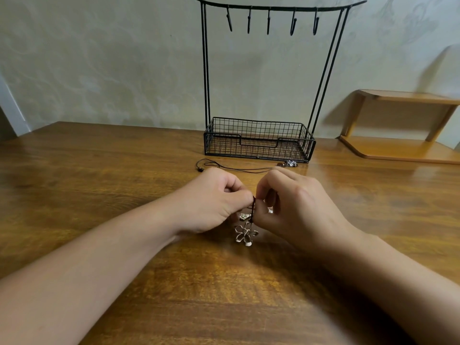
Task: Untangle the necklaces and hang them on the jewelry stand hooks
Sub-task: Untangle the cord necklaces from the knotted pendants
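Left hand (214, 197) and right hand (293, 202) both pinch the dark red cord (254, 207) between them; its silver flower-shaped pendant (245, 234) hangs just below.

Black wire stand (258, 139) with black hooks (268, 21). Dark red cord (254, 207) carrying a silvery flower charm (245, 234). Thin black cord (231, 168) near the table's far edge. Warm brown table (99, 170), streaked grain. Lighter orange-brown shelf (398, 150). Pale wall (112, 70), faint floral pattern.

Dark-red cord necklace (254, 207) with silver flower pendant (245, 234) before the black wire jewelry stand (258, 140), black-cord necklace (236, 168) just at its basket.
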